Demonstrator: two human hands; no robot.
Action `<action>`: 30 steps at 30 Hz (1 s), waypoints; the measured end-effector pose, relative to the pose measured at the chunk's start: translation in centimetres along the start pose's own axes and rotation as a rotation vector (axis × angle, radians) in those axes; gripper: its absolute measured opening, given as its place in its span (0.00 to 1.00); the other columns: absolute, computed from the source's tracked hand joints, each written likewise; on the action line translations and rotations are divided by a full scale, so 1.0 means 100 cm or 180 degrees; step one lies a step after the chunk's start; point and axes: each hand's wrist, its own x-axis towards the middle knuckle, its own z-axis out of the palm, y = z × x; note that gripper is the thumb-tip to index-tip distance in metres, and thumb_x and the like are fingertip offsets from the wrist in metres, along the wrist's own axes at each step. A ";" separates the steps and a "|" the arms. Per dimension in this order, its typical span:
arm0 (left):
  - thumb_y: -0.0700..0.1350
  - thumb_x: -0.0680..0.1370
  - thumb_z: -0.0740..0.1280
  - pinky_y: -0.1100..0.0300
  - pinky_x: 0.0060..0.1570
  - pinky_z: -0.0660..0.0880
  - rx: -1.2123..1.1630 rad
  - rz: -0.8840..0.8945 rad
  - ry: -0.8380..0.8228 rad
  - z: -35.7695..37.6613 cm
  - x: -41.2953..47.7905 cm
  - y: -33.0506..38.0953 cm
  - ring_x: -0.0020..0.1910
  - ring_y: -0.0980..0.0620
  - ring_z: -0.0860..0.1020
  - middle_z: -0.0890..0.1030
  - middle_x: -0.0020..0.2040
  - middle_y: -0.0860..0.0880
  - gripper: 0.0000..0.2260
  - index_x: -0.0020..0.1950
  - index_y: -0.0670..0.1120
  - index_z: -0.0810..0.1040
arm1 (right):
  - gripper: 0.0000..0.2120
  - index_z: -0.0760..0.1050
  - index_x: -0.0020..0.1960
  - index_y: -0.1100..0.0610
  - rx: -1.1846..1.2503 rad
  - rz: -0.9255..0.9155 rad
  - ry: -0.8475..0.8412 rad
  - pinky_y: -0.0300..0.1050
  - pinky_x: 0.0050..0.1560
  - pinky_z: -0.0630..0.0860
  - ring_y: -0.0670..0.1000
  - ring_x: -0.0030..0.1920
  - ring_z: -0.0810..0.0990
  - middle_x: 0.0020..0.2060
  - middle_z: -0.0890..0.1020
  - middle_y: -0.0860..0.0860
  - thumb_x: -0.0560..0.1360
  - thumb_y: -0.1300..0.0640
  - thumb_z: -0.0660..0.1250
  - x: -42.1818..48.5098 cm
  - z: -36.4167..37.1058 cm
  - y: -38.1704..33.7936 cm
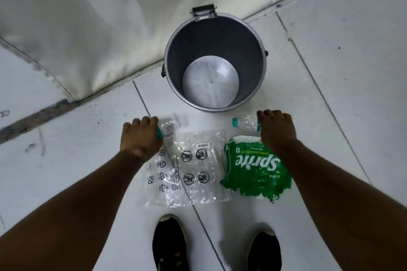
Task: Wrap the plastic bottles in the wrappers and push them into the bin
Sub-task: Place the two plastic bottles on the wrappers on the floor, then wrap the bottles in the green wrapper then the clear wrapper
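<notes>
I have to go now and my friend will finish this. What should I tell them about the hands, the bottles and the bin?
Left hand: closed on a crushed bottle on the floor, by the clear wrapper.
Right hand: closed on the other bottle, lying above the green Sprite wrapper.
Bin: open, just beyond them, nothing inside but its pale bottom.
Done: nothing wrapped yet.
Left: wrap each bottle and push both into the bin.

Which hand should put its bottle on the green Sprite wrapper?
Probably the right hand. It grips a bottle just beyond the green Sprite wrapper. The left hand holds the other bottle by the clear wrapper, farther away.
</notes>
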 end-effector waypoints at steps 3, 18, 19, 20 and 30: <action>0.61 0.73 0.65 0.48 0.47 0.72 -0.0333 -0.0041 -0.0110 -0.027 -0.050 0.013 0.49 0.41 0.76 0.79 0.53 0.43 0.24 0.62 0.46 0.71 | 0.20 0.70 0.60 0.59 0.0570 0.0708 -0.0167 0.54 0.49 0.74 0.61 0.51 0.77 0.51 0.79 0.57 0.69 0.60 0.69 -0.046 -0.028 0.011; 0.60 0.75 0.65 0.45 0.43 0.77 -0.1724 -0.0212 -0.0275 -0.009 -0.082 0.263 0.54 0.42 0.75 0.69 0.63 0.43 0.35 0.74 0.50 0.50 | 0.33 0.63 0.68 0.57 0.2427 0.2025 -0.0428 0.54 0.55 0.77 0.59 0.58 0.74 0.59 0.77 0.57 0.71 0.45 0.72 -0.137 0.050 -0.007; 0.59 0.75 0.66 0.45 0.44 0.77 -0.1692 -0.0220 -0.0296 0.001 -0.079 0.271 0.55 0.41 0.75 0.68 0.64 0.43 0.36 0.73 0.50 0.49 | 0.33 0.62 0.68 0.58 0.2456 0.2052 -0.0425 0.55 0.55 0.76 0.59 0.59 0.74 0.60 0.77 0.57 0.71 0.45 0.72 -0.135 0.060 -0.007; 0.59 0.75 0.66 0.46 0.44 0.76 -0.1674 -0.0243 -0.0300 0.006 -0.075 0.275 0.55 0.41 0.76 0.68 0.65 0.42 0.36 0.74 0.50 0.49 | 0.34 0.62 0.69 0.58 0.2454 0.2059 -0.0408 0.55 0.55 0.75 0.60 0.60 0.74 0.61 0.77 0.57 0.71 0.44 0.72 -0.132 0.065 -0.008; 0.64 0.74 0.60 0.43 0.57 0.70 -0.0472 -0.0150 -0.0079 0.042 -0.057 0.299 0.60 0.41 0.68 0.66 0.67 0.40 0.41 0.77 0.47 0.45 | 0.37 0.65 0.66 0.59 0.1094 0.1536 0.0098 0.55 0.52 0.73 0.60 0.54 0.75 0.58 0.76 0.59 0.68 0.36 0.70 -0.128 0.095 0.002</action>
